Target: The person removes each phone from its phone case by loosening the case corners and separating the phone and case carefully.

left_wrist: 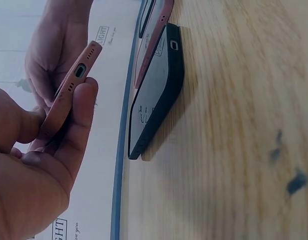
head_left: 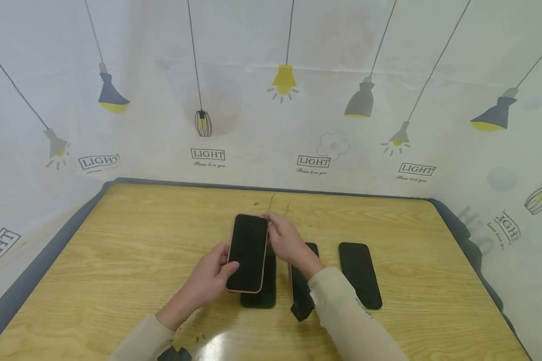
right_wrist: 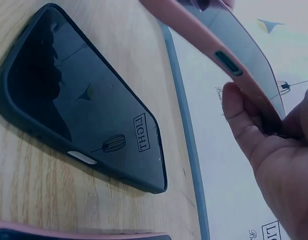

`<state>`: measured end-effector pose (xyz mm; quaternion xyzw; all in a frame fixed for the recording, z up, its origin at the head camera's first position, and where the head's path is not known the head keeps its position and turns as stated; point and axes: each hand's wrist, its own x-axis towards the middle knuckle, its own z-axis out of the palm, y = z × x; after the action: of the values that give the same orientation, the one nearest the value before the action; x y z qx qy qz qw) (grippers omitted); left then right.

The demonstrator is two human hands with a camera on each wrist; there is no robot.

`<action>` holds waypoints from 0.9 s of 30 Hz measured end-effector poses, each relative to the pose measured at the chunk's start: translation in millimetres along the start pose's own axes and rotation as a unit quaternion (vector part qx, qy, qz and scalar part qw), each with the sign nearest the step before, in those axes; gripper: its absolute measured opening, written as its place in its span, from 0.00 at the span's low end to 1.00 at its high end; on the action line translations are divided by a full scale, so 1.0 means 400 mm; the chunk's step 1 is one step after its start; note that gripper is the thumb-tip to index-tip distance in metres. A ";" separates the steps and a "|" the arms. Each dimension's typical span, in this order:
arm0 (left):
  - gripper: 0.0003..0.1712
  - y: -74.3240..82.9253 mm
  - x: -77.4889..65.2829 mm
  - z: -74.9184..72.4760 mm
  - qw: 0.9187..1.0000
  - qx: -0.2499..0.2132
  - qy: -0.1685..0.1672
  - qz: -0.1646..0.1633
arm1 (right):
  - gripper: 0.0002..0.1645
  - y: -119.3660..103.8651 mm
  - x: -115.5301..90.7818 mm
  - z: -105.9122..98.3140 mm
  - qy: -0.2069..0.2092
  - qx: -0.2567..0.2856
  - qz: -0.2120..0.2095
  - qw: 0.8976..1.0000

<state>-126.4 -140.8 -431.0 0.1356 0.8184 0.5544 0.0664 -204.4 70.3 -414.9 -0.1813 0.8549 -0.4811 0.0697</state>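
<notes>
On table (head_left: pixel 140 240) — three phones (head_left: pixel 258 300) (head_left: pixel 300 290) (head_left: pixel 361 276); in two hands' (head_left: pixel 205 280) (head_left: pixel 290 241) fingers (head_left: pixel 230 269) — one pink-cased phone (head_left: pixel 249 250).

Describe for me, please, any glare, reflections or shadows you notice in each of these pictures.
Head view: white glare marks the table near the bottom edge, while the held phone shows a dark screen; left wrist view: a soft shadow lies beside the black phone; right wrist view: that phone's screen mirrors the patterned wall.

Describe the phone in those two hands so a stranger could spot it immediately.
Start at the wooden table. Above it, the left hand and right hand hold a pink-cased phone. The other phones lie on the table; this one alone is held clear of it.
</notes>
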 end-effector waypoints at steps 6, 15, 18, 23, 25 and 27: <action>0.07 0.000 0.004 -0.001 1.000 -0.009 -0.001 -0.012 | 0.19 0.003 -0.001 -0.001 -0.006 0.084 0.013 0.996; 0.06 0.006 0.002 0.000 1.000 -0.015 0.001 -0.026 | 0.20 0.002 -0.001 0.002 -0.011 0.144 0.036 0.989; 0.07 0.006 0.004 0.000 1.000 -0.014 0.002 -0.025 | 0.21 0.004 0.002 0.002 -0.017 0.177 0.044 0.983; 0.08 0.006 0.004 -0.004 1.000 -0.026 -0.005 -0.018 | 0.21 0.012 0.007 0.000 -0.022 0.244 0.054 0.968; 0.08 0.007 0.005 -0.005 0.999 -0.030 -0.006 -0.021 | 0.20 0.015 0.008 0.000 -0.023 0.262 0.054 0.963; 0.08 0.008 0.006 -0.007 0.999 -0.026 -0.005 -0.021 | 0.20 0.015 0.008 0.000 -0.023 0.273 0.054 0.960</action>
<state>-128.9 -141.5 -426.6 0.1195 0.8058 0.5737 0.0856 -209.0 71.9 -419.7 -0.1204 0.6974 -0.6877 0.1621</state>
